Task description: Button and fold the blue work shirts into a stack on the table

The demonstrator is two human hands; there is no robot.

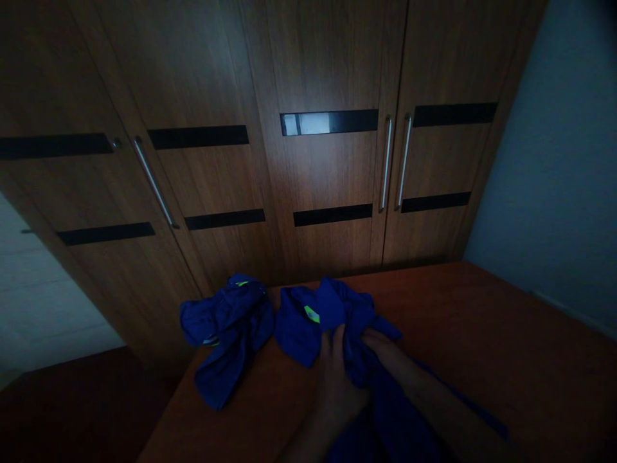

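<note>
A blue collared shirt [337, 302] lies rumpled on the table, with a bright yellow-green patch showing inside its collar. Its lower part runs toward me between my forearms and out of the bottom of the view. My left hand [340, 370] grips the front of the shirt below the collar, its fingertips partly sunk in the cloth. Just to the right, my right hand [388, 354] has its fingers closed on a fold of the same shirt. Dim light hides the finer detail of both grips.
Another crumpled blue garment [236, 341] with small yellow-green marks lies at the table's left edge. The reddish-brown table [463, 315] backs onto a wooden wardrobe [328, 167] with metal handles. A pale wall [554, 193] stands on the right.
</note>
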